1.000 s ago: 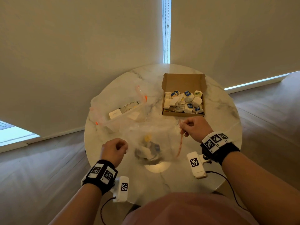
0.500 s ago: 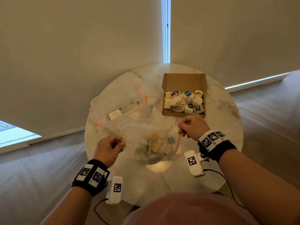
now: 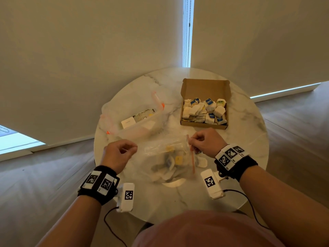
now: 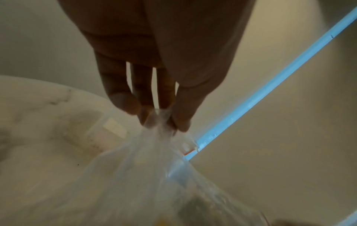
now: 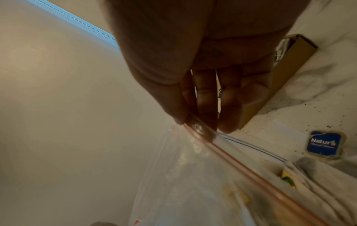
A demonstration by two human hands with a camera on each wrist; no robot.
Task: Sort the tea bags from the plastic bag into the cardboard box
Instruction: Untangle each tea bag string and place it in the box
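So both hands are up holding the plastic bag [image 3: 167,157] over the near middle of the round marble surface [image 3: 249,125]. The left hand [image 3: 118,155] has its fingertips [image 4: 179,122] pinching a bunched-up bit of the clear film, and the right hand [image 3: 204,143] is pinching the bag's orange zip strip [image 5: 222,154] between thumb and fingers. The bag sags between them, with a clump of tea bags [image 3: 170,164] inside, whitish pouches with a few yellow tags. Can't count them through the plastic. At least 1 loose tea bag [image 3: 202,162] sits on the surface just right of the bag, under the right hand, and the right wrist view shows a blue "Natur's" tag [image 5: 324,143] lying there too.

The cardboard box [image 3: 204,88] is at the far right of the surface, lid flap open, already pretty packed with white tea bags, several with blue tags. A second clear bag [image 3: 135,120] lies at the far left, with a white card and some flat packets in it.
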